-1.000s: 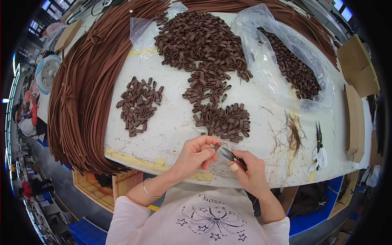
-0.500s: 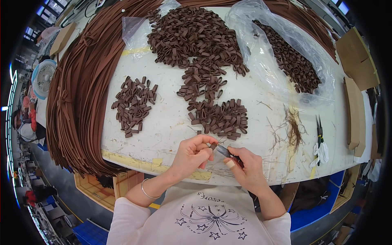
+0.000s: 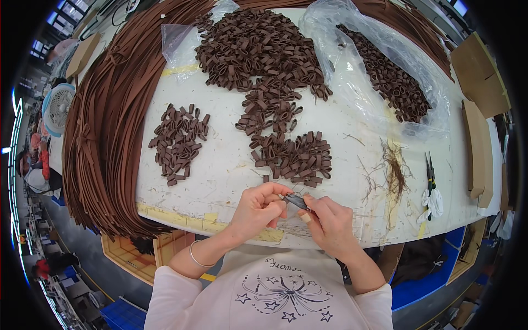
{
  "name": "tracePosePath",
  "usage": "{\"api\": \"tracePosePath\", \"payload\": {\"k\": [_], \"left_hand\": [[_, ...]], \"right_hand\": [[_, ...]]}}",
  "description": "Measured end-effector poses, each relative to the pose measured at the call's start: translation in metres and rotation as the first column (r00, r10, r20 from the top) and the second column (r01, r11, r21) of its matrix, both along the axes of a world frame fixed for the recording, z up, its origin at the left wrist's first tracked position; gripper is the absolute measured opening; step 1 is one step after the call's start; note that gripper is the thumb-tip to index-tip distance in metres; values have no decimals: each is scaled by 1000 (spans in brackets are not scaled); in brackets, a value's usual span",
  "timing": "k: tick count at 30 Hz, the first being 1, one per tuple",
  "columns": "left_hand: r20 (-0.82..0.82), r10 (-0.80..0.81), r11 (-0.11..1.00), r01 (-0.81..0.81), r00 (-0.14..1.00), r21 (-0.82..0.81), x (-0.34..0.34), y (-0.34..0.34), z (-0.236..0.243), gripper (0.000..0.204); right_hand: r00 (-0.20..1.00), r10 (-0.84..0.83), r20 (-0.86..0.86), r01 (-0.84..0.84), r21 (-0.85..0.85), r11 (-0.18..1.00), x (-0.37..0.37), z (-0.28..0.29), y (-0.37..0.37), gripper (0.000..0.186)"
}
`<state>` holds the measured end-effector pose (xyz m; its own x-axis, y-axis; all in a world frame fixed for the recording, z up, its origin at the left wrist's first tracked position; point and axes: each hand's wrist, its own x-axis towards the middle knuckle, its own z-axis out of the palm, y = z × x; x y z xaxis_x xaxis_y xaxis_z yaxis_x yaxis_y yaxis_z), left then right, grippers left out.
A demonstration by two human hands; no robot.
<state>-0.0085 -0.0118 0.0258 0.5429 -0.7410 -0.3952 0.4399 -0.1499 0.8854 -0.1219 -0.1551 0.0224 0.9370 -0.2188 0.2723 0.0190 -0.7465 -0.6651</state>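
Close to the table's front edge, my left hand (image 3: 258, 209) pinches a small brown strap loop (image 3: 285, 198), mostly hidden by the fingertips. My right hand (image 3: 333, 224), with a pale bandage on one finger, grips a pair of thread snips (image 3: 298, 201). The blades of the snips meet the loop at the left fingertips. Just beyond my hands lies a small heap of brown loops (image 3: 294, 157), joined to a large pile (image 3: 258, 49) farther back. A separate heap of loops (image 3: 177, 143) lies to the left.
Long brown straps (image 3: 104, 126) cover the table's left side. A clear plastic bag (image 3: 352, 82) with more loops lies back right. Loose threads (image 3: 395, 168), pointed black-handled pliers or scissors (image 3: 430, 170) and a white cloth (image 3: 434, 203) are at right. Cardboard boxes (image 3: 476, 148) stand at the right edge.
The snips have moved left, up to the loop at my left fingertips. My right hand has turned and shifted slightly toward my left hand, which stays in place.
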Motion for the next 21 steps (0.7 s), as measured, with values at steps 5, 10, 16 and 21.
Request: {"api": "tracePosePath", "payload": {"k": [5,10,16,21], "left_hand": [[-15,-40,999,40,999,-29,6,-1,1,18],[49,-107,986,113,993,-119,14,2,-3,14],[102,-166,964,183,981,-192,16,4,-7,14],[116,-193,947,216,974,-239,14,4,-12,10]], "right_hand": [[996,-83,16,76,250,965,1,-9,-1,23],[943,124,-308,231,877,422,-5,1,-11,20],[943,183,-277,218,933,287,-3,7,-9,18],[953,210,-220,163,953,257,-4,6,-7,17]]}}
